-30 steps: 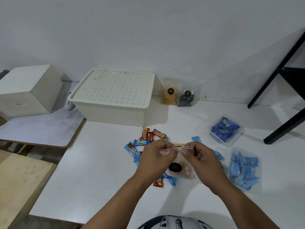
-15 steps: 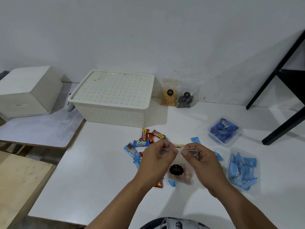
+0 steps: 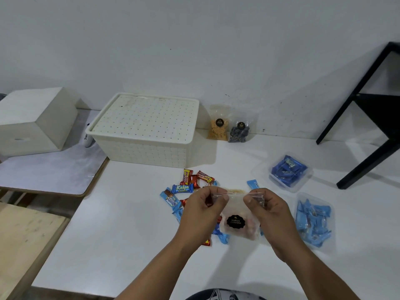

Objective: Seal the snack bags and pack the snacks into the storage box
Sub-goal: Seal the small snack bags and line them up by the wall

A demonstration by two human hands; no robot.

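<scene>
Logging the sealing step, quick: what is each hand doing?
Left hand: pinches the snack bag top.
Right hand: pinches the same bag's top.

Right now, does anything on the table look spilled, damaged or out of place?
Nothing looks spilled or damaged. Loose candy bars lie scattered in front of the storage box, whose lid is on. Both the left hand and the right hand pinch the biscuit bag by its top edge.
</scene>
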